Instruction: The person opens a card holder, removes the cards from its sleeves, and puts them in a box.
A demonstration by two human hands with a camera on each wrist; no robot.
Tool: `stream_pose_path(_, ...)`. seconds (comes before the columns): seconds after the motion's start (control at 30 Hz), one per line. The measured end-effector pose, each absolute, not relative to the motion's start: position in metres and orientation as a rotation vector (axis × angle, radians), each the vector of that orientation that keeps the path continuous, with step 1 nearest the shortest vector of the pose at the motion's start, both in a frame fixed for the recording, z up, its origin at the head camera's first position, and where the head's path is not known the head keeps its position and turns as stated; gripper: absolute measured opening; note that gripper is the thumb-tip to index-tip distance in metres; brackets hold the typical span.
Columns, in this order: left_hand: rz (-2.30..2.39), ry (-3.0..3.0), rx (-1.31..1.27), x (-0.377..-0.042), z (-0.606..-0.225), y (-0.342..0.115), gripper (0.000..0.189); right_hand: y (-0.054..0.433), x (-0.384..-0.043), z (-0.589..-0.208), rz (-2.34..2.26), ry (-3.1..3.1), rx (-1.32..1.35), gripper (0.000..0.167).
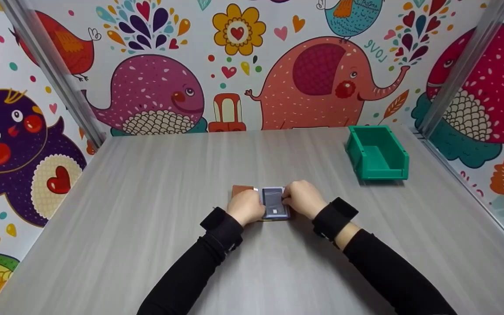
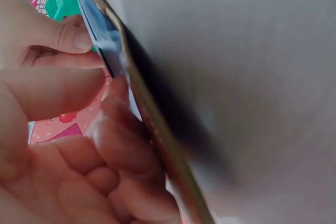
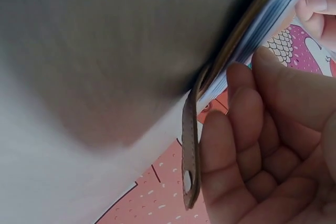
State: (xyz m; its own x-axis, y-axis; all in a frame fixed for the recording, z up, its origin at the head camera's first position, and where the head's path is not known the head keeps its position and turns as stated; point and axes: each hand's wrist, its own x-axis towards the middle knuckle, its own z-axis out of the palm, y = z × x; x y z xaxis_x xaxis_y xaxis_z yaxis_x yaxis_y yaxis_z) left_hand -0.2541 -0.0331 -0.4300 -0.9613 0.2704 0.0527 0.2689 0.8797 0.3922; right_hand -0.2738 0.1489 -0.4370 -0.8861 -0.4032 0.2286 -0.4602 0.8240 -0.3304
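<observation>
A brown card holder [image 1: 242,190] lies spread on the table, its clear sleeves in the middle. The uppermost sleeve [image 1: 274,202] shows a dark card with a small pale square. My left hand [image 1: 246,205] pinches the sleeves at their left side, the other fingers curled against the brown cover [image 2: 157,124]. At the right edge, my right hand [image 1: 305,199] pinches the stacked sleeves [image 3: 262,30] between thumb and forefinger. A strap [image 3: 190,150] with a metal snap sticks out beside the right fingers. Part of the left cover is hidden under the left hand.
A green open-fronted bin [image 1: 383,174] stands at the back right of the pale wood-grain table [image 1: 155,175]. Patterned panels with cartoon animals [image 1: 313,83] enclose the back and both sides, with metal posts [image 1: 55,74] at the corners.
</observation>
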Motion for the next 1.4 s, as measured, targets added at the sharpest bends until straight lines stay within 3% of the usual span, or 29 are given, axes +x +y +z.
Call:
stream_pose_path(0.17,0.64,3.013,0.376,-0.2542,-0.4296,-0.0298,0.012,0.1494,-0.2738,-0.4364,0.566,-2.858,0.678,0.003)
stream_pose_path(0.47,0.663,2.997,0.376,-0.2553,-0.4311,-0.028,0.024,0.1504,-0.2739,-0.4367,0.581,-2.859,0.669,0.004)
stream_pose_path(1.4,0.686,2.939,0.318,-0.2589,-0.4315,-0.0294,0.027,0.1481,-0.2721,-0.4361,0.578,-2.867,0.634,0.004)
